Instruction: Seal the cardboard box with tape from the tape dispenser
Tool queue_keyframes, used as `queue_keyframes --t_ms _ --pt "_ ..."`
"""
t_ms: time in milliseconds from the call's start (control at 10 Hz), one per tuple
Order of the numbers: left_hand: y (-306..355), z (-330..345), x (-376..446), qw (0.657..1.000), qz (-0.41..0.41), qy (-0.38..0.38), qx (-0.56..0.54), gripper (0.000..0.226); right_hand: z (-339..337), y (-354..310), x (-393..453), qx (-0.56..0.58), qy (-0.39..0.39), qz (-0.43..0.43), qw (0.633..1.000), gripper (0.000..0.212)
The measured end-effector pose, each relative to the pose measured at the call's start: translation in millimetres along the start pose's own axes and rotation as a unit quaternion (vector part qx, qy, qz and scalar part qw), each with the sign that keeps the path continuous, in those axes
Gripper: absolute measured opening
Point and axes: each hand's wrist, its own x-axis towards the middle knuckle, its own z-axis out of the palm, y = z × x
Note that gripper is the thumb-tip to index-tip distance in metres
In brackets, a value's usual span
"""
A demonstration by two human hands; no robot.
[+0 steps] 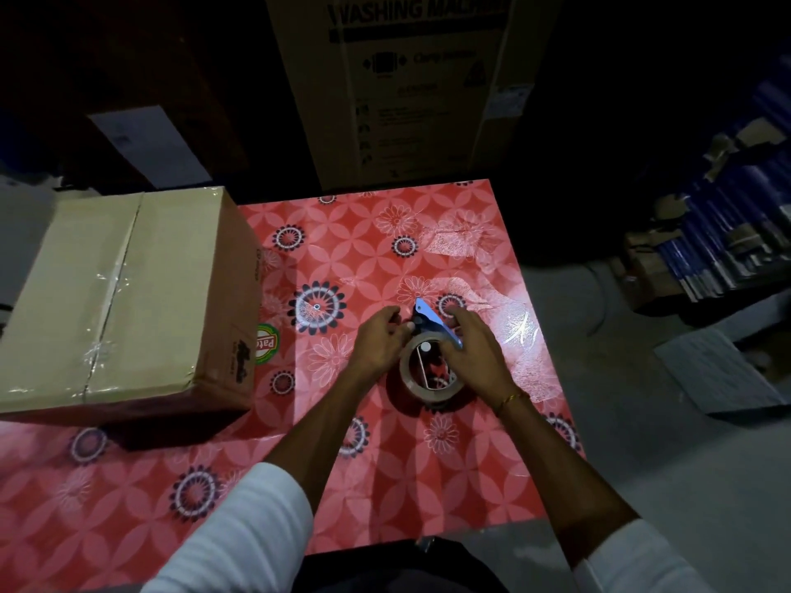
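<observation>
A brown cardboard box (124, 301) stands on the left of the table, flaps closed, with a strip of clear tape along its top seam. To its right a blue tape dispenser (428, 321) with a roll of brown tape (421, 374) rests on the tablecloth. My left hand (379, 340) grips the dispenser's left side near its head. Over the roll's right side lies my right hand (475, 348), fingers closed on the blue frame. Part of the dispenser is hidden under both hands.
The table (385, 464) wears a red floral cloth; its right edge drops to a grey floor. A tall washing machine carton (411, 87) stands behind the table. Stacked blue books and scraps (719, 233) lie at the far right. A grey slab (723, 370) lies on the floor.
</observation>
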Motion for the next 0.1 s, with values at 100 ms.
queue_keyframes --t_ms 100 --pt "-2.1 -20.8 0.4 0.998 -0.008 0.048 0.034 0.042 -0.4 -18.0 11.0 -0.014 0.027 -0.031 0.999 0.047"
